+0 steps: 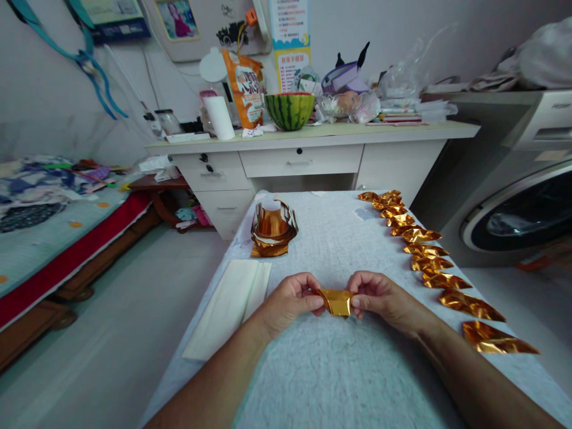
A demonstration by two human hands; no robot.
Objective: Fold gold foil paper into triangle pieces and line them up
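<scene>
A small folded piece of gold foil paper (338, 302) is stretched between my two hands, just above the cloth-covered table (330, 369). My left hand (300, 296) pinches its left end between thumb and fingers. At the opposite end, my right hand (373, 295) grips it the same way. Beyond my left hand stands a curled stack of gold foil sheets (272, 229). Flat white paper (227, 301) lies beside my left forearm. Along the table's right edge runs a row of several folded gold foil pieces (429, 263), pointed at their ends.
Behind the table is a white desk (304, 161) bearing a cut watermelon (289, 111), an orange pouch (245, 89) and a white roll (218, 118). A washing machine (513, 179) stands at the right. To the left is a bed (67, 238) with a wooden frame.
</scene>
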